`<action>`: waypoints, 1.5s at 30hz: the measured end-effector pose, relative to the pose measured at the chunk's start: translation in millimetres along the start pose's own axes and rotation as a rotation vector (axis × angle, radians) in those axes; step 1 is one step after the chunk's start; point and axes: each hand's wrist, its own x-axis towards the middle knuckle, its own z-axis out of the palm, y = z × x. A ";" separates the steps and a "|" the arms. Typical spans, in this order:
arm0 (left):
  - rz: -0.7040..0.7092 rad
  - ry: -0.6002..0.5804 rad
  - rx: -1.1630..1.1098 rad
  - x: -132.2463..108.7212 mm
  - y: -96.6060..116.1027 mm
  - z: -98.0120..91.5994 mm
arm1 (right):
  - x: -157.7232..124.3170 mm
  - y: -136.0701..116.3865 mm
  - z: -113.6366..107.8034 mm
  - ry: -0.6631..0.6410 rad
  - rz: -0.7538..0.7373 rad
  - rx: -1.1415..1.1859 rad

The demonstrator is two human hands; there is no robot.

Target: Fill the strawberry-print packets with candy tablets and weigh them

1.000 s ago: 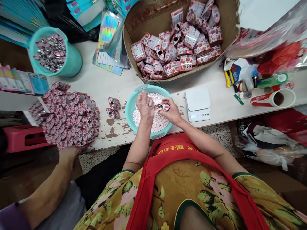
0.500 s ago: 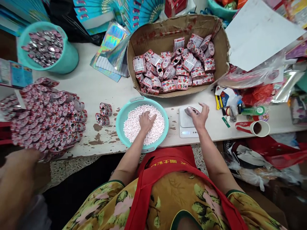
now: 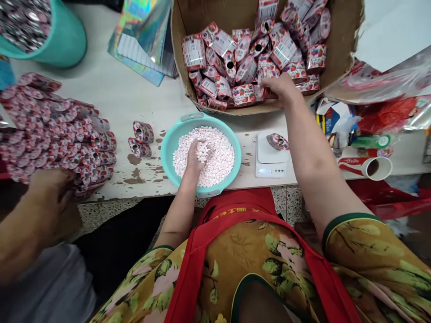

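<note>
My left hand (image 3: 194, 158) is cupped, palm up, in a turquoise basin (image 3: 167, 172), with a heap of small pale pink candies (image 3: 203, 152) in its fingers. More loose candies lie around it. My right hand (image 3: 282, 89) reaches over the near edge of a cardboard box (image 3: 188, 96); its fingers are closed on a strawberry-printed packet (image 3: 264, 92), partly hidden by the hand. Other such packets fill the box, several showing a dark round hole. One oval printed packet (image 3: 278, 141) rests on a white digital scale (image 3: 266, 170), below my right forearm.
At left a co-worker's hand (image 3: 55, 184) is by a large stack of printed sleeves (image 3: 50, 130). Two sleeves (image 3: 141, 139) stand apart left of the basin. A turquoise bucket (image 3: 70, 40) is behind. Right of the scale lies a Coca-Cola paper cup (image 3: 365, 166).
My right hand has left the packet on the scale and moved up to the box. My left hand has turned and gathered candies. The co-worker's hand has moved up to the stack.
</note>
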 end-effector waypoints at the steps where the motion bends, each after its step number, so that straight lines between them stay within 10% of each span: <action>1: -0.044 -0.006 -0.067 -2.9 5.8 -1.5 | -15.1 -9.4 -9.1 -0.046 0.071 0.046; 7: -0.044 -0.119 -0.273 -15.5 28.6 -4.3 | -127.9 -57.2 -36.3 -0.117 -0.058 0.462; 14: -0.235 -0.115 -0.310 -1.8 20.6 3.3 | -219.9 -33.8 36.6 -0.049 0.072 0.516; 20: -0.019 -0.204 -0.252 -51.4 58.0 16.6 | -271.4 -38.2 98.9 -0.170 0.061 0.390; 27: 0.429 -0.101 -0.122 -73.6 44.6 47.7 | -288.9 -55.0 147.7 -0.190 -0.143 0.115; 45: 0.523 -0.081 -0.040 -52.8 31.3 59.1 | -285.7 -62.1 141.9 -0.068 -0.124 -0.097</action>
